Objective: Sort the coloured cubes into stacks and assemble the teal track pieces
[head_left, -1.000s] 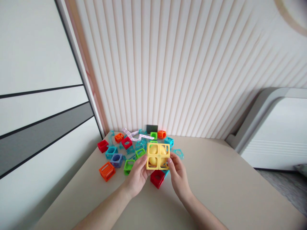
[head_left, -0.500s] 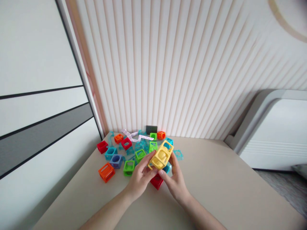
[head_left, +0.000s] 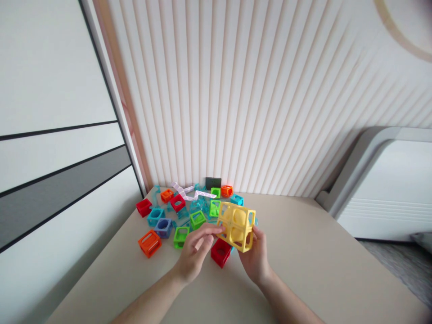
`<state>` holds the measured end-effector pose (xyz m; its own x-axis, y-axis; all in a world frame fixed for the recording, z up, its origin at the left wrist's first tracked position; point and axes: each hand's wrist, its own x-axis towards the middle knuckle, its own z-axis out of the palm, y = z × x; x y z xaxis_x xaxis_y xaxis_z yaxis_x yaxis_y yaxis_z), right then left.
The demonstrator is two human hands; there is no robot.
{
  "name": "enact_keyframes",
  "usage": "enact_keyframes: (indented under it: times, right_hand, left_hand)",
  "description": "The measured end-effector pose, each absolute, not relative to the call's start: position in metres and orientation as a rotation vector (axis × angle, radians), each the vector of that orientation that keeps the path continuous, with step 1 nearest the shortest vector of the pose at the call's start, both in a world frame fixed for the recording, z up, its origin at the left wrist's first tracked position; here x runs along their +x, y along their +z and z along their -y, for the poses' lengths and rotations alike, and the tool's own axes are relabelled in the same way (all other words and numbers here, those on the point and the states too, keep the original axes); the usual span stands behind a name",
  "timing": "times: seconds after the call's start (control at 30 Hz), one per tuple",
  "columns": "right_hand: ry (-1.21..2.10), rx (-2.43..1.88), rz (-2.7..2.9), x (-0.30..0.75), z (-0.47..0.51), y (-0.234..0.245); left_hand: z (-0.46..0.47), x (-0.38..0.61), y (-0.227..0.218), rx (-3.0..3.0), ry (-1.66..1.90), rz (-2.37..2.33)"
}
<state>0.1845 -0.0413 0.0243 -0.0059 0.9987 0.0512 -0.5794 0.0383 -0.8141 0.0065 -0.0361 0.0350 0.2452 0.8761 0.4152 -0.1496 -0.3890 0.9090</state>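
A yellow block of joined hollow cubes (head_left: 236,226) is held up above the table, tilted, with round openings in its faces. My right hand (head_left: 255,258) grips it from the right and below. My left hand (head_left: 195,253) is open at its left side, fingertips touching the yellow edge and the thumb apart. Under the block, a red hollow cube (head_left: 221,253) rests on the table between my hands. A green hollow cube (head_left: 182,237) lies just left of my left fingers, with another green cube (head_left: 197,219) behind it.
More cubes lie to the left: orange (head_left: 150,243), blue-purple (head_left: 164,227), turquoise (head_left: 155,217) and red (head_left: 144,207). A pale zigzag strip (head_left: 192,195) and clear blue pieces (head_left: 199,206) lie farther back. A dark box (head_left: 213,183) stands against the ribbed wall (head_left: 229,99).
The yellow block has turned and moved slightly right, so its broad face shows. My left thumb has come off it, and the red cube below is more exposed.
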Motion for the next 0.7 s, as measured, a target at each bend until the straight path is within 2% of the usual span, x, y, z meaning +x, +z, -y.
enact_keyframes:
  times: [0.17, 0.43, 0.57, 0.7]
  right_hand:
    - [1.596, -0.621, 0.628, 0.185, 0.047, 0.035]
    - [1.737, -0.477, 0.669, 0.19, 0.052, 0.045]
    - [1.562, -0.536, 0.741, 0.191, 0.046, 0.034]
    - [1.221, -0.676, 0.903, 0.195, 0.039, 0.009]
  left_hand:
    - [0.03, 0.009, 0.023, 1.491, 1.506, -0.865]
    - [0.027, 0.014, 0.021, 1.257, 1.235, -0.744]
    - [0.031, 0.017, 0.022, 1.257, 1.286, -0.754]
    - [0.033, 0.016, 0.024, 1.288, 1.377, -0.844]
